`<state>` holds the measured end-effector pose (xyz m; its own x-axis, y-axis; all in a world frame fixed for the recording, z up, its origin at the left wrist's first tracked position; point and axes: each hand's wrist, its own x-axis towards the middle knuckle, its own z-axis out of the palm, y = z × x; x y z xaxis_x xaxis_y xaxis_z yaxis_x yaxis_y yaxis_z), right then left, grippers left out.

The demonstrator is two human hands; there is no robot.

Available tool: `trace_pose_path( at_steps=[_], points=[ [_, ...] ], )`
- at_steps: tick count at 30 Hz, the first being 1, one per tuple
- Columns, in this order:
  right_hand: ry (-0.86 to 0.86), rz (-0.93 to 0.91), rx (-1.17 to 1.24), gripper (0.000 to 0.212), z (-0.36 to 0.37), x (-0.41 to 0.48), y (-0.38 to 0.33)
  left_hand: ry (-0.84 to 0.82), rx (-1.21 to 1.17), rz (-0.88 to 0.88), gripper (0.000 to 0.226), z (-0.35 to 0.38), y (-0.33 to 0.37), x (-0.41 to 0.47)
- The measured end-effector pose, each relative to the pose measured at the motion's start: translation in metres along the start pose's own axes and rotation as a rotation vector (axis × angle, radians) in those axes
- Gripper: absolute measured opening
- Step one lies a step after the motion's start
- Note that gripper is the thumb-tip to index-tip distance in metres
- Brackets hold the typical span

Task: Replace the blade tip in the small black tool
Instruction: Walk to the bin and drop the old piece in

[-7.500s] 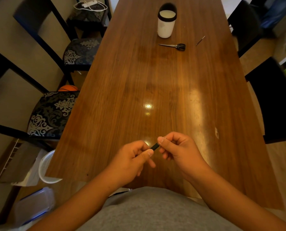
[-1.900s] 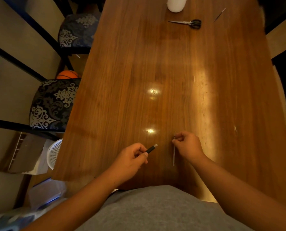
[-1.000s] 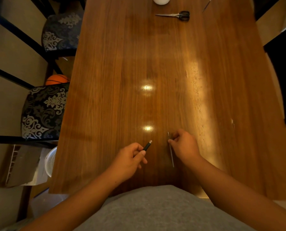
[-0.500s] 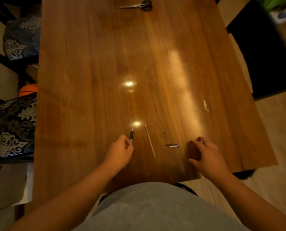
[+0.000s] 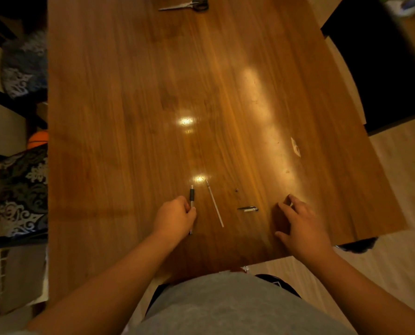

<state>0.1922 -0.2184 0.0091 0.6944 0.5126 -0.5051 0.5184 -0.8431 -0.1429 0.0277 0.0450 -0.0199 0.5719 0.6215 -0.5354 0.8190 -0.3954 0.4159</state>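
Note:
My left hand [image 5: 175, 217] is closed around the small black tool [image 5: 191, 197], whose black and silver front end points away from me over the wooden table [image 5: 129, 93]. A thin pale rod [image 5: 215, 206] lies slantwise on the wood just right of the tool. Further right rest a short metal piece [image 5: 248, 208] and a tiny dark bit [image 5: 237, 190]. My right hand [image 5: 298, 223] hovers low over the table near the right edge, fingers spread and nothing in it, a hand's width right of the metal piece.
Scissors [image 5: 184, 4] lie at the far end of the table. Patterned chairs [image 5: 23, 189] stand along the left side, with an orange ball [image 5: 38, 139] behind one. A dark chair [image 5: 375, 64] is at the right. A pale chip [image 5: 296, 147] marks the wood.
My right hand has let go of the thin rod and swung to the right side of the table. The left hand has turned the tool to point straight ahead. The view has shifted right.

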Motion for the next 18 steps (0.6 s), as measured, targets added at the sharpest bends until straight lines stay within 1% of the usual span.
trace_pose_path(
  at_steps=[7,12,14,16,18],
  points=[
    [0.0,0.039,0.007,0.082,0.0,0.001,-0.005,-0.06,-0.053,0.025,0.02,-0.004,0.0,0.003],
    [0.005,0.049,0.033,0.079,0.0,0.0,-0.008,-0.102,-0.05,0.061,0.026,-0.009,-0.002,0.003],
    [-0.002,0.04,0.057,0.073,-0.002,-0.002,-0.007,-0.142,0.005,0.079,0.03,-0.012,-0.004,-0.001],
    [0.031,0.063,0.214,0.061,-0.004,-0.008,-0.003,-0.23,0.105,0.097,0.033,-0.015,-0.004,-0.008],
    [0.148,0.096,0.41,0.045,-0.001,-0.023,0.004,-0.339,0.166,0.114,0.034,-0.015,-0.002,-0.02]
  ],
)
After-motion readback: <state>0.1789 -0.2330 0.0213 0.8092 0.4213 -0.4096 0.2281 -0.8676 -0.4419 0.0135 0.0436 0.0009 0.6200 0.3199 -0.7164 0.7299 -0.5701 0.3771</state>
